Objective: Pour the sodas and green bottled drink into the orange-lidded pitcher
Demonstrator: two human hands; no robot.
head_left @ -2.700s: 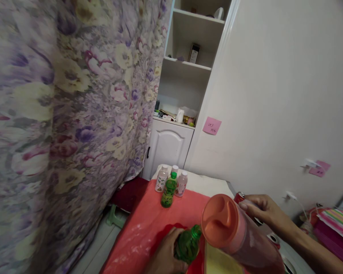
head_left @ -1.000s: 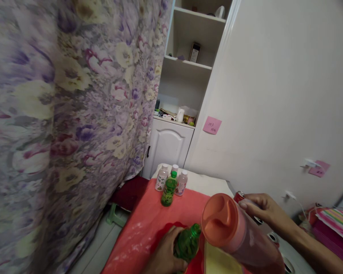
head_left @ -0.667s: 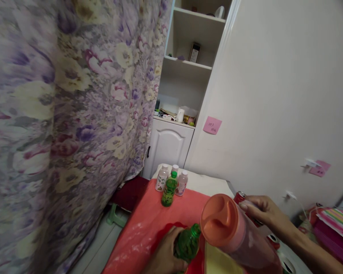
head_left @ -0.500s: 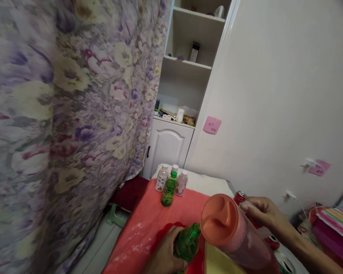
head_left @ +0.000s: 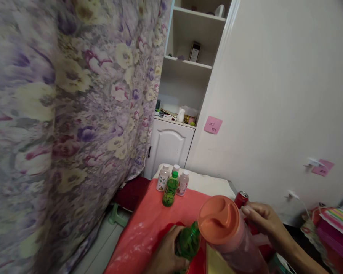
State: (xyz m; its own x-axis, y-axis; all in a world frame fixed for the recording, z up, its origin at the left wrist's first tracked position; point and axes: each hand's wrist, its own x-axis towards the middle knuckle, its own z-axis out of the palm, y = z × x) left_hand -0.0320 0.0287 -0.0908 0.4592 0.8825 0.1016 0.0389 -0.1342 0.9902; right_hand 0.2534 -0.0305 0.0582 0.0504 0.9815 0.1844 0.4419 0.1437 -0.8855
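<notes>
My left hand (head_left: pixel 168 249) is closed around a green bottle (head_left: pixel 188 241) whose neck shows no cap, held low over the table. Right beside its mouth stands a tall translucent pink pitcher (head_left: pixel 242 247) with an orange lid (head_left: pixel 218 220). Behind the pitcher, my right hand (head_left: pixel 260 217) has its thumb and fingers pressed together next to a red can (head_left: pixel 241 198). Whatever lies in that pinch is hidden. Farther back, a capped green bottle (head_left: pixel 170 190) is grouped with several white-capped bottles (head_left: pixel 183 184).
A red cloth (head_left: pixel 140 232) covers the table, with a pale cover (head_left: pixel 208 182) at its far end. Floral curtain (head_left: pixel 88 114) hangs on the left; a white cabinet (head_left: pixel 171 148) stands behind. At right are plugs with a cable (head_left: pixel 301 203) and a purple stack (head_left: pixel 335 234).
My right hand has shifted slightly right and down, and more of the red can shows. The pitcher appears a little farther left. My left hand keeps its hold on the green bottle.
</notes>
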